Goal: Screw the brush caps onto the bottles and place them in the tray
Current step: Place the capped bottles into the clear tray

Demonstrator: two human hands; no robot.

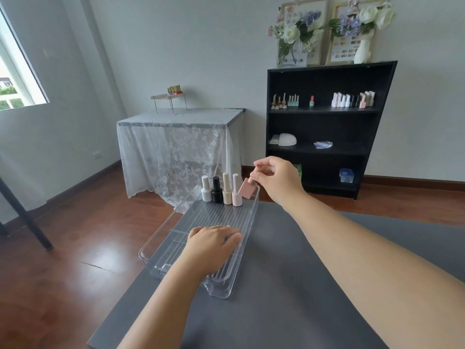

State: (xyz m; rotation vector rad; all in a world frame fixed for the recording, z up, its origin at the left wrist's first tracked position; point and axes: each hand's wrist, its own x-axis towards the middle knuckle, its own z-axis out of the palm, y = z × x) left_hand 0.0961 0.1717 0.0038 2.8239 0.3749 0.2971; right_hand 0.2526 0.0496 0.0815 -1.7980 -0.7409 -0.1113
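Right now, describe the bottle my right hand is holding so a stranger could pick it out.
Find the clear tray on the grey table. At its far end four bottles stand upright in a row. The dusty-pink bottle is at the right end, the only square, tilted one, held by its cap in the right hand.

I see a clear ribbed tray (pixel 227 285) lying on the grey worktop (pixel 289 285). At its far end stand four capped bottles: white (pixel 206 189), black (pixel 216 190), cream (pixel 227 189), pale pink (pixel 236 191). A dusty-pink square bottle (pixel 247 188) hangs tilted beside them.
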